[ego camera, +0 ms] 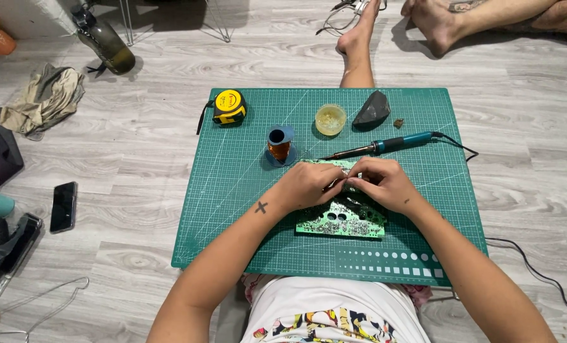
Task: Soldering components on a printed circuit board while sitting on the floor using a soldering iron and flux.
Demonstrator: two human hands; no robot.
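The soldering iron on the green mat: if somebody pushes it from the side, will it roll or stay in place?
The soldering iron looks round and slim, so it would probably roll a little. Its cord trails off the green mat and may tug it back. It seems stiff and fairly light.

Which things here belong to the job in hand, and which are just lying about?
In use or at hand: left hand and right hand on the green circuit board; soldering iron; cutting mat; small round tub; spool.

Lying about: tape measure, phone, crumpled cloth, bottle.
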